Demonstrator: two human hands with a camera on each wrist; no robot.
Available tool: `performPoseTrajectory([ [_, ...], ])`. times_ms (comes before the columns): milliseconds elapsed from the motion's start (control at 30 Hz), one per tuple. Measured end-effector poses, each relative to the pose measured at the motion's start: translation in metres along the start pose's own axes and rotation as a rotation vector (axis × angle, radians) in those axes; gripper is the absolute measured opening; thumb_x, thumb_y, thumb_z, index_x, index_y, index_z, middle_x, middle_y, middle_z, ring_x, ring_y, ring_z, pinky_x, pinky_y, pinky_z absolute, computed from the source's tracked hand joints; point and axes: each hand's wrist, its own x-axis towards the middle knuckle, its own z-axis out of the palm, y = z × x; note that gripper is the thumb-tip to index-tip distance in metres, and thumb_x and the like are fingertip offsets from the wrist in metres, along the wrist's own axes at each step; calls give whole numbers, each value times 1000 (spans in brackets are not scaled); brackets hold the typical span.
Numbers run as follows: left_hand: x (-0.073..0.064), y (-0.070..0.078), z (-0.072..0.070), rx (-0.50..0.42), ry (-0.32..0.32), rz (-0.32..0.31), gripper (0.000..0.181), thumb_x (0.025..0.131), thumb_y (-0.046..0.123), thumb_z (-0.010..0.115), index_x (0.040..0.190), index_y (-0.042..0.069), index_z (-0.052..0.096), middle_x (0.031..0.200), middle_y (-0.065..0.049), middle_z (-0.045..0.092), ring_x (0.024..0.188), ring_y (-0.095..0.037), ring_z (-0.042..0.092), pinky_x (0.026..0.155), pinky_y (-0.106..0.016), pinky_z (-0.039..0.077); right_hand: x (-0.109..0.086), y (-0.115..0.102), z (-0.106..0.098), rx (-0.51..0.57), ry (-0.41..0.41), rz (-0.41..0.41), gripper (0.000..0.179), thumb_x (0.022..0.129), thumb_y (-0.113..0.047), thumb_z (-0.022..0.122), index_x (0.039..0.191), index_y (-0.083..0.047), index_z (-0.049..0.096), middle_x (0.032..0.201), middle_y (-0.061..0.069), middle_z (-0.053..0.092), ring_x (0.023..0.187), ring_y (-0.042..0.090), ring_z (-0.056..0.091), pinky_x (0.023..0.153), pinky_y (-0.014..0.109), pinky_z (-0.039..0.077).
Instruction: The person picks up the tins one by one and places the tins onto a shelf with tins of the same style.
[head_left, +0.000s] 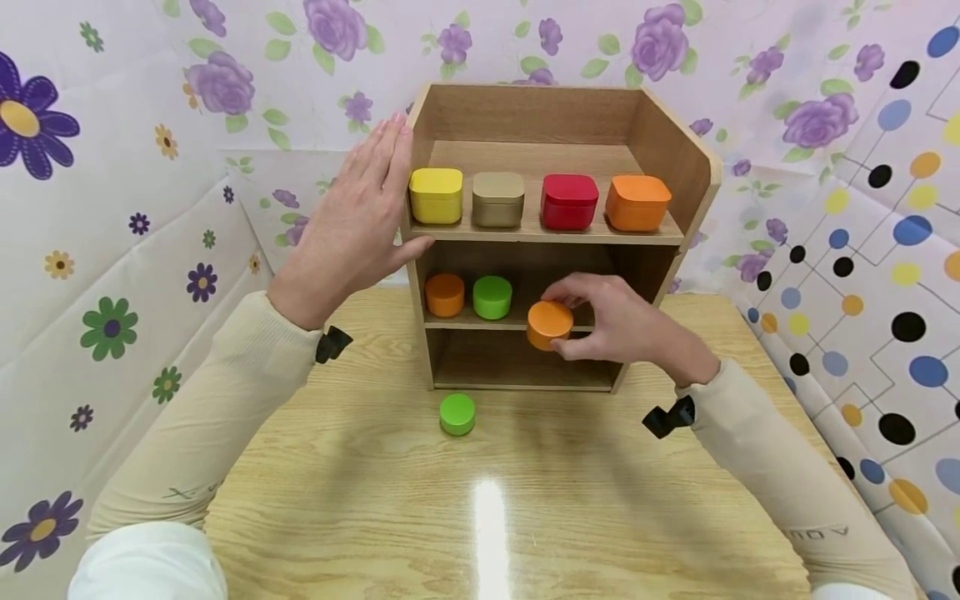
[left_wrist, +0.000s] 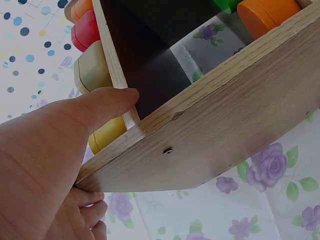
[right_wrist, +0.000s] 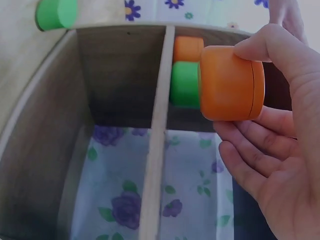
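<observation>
My right hand holds a round orange container between thumb and fingers, in front of the middle shelf of a small wooden shelf unit. In the right wrist view that orange container overlaps a green one behind it. My left hand rests on the unit's left side, its thumb bent over the front edge of the side panel. On the middle shelf stand another round orange container and a round green container, side by side at the left.
On the top shelf, yellow, khaki, red and orange squarish containers stand in a row. A second green round container sits on the wooden table before the unit. Patterned cloth surrounds the table.
</observation>
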Motion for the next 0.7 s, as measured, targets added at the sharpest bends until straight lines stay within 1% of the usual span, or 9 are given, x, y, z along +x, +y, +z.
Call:
performPoseTrajectory([
  [200,1,0,1,-9,-1,-2,120,93,42,79,167,-5,-3,178,-22,-1,167,-38,7,138,-50,10,13,5,-4,-10,53,16,51,81,-23,86,126,-5,70,120,8,76,105,23,70,96,44,61],
  [467,2,-1,1,-14,-1,-2,119,93,42,79,167,-5,-2,178,-22,-1,166,-38,7,138,-51,11,21,13,7,15,77,68,51,82,-24,86,127,-6,70,117,8,76,107,25,70,100,46,60],
  [700,1,-1,1,-15,-1,-3,119,94,42,79,167,-5,-2,178,-22,-1,167,-38,7,138,-50,10,24,23,14,37,107,134,52,84,-23,85,130,-6,70,121,10,75,109,27,70,101,48,60],
])
